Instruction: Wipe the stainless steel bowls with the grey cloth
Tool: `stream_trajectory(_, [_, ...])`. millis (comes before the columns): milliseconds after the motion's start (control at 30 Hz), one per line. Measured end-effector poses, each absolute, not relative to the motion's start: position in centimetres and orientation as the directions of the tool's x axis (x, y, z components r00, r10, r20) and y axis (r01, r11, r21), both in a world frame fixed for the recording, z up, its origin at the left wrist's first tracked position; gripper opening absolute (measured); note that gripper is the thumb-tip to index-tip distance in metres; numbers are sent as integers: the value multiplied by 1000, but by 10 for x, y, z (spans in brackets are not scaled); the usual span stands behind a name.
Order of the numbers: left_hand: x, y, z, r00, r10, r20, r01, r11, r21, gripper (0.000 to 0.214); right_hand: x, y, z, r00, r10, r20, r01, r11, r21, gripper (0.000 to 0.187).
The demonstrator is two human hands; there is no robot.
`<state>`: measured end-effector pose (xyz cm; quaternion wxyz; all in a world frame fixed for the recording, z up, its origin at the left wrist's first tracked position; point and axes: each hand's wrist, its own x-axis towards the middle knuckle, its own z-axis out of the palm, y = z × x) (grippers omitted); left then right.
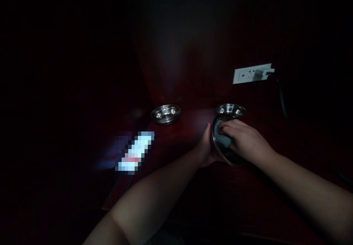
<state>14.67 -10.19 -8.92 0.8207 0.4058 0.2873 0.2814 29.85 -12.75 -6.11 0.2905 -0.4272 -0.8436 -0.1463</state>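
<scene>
My left hand grips a metal bowl by its outer side, thumb up near the rim. The bowl is tilted, and its dark inside faces right. Inside it my right hand presses a greenish-grey cloth against the wall, fingers bent over it. Behind the held bowl stands another shiny metal bowl, its front edge partly covered. A stack of metal bowls sits farther left, apart from both hands.
A lit phone-like screen, blurred out, lies on the left of the dark red table, with a thin cable beside it. At the back right is a white power socket panel with a plug and a dark cord. The surroundings are very dark.
</scene>
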Motion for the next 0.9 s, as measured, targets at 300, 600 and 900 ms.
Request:
stream_trajectory(300, [145, -97, -93, 704, 688, -177, -298, 511, 806, 91, 303, -130, -56, -416, 825, 383, 857, 496, -139, 21])
stream_trajectory(600, [144, -95, -100, 711, 692, -121, -336, 486, 807, 92, 304, -137, -51, -589, 768, 252, 698, 641, -321, 20])
stream_trajectory(900, [144, -96, -100, 728, 681, -84, -366, 489, 792, 89, 293, -140, -56, -573, 658, 488, 518, 753, -406, 30])
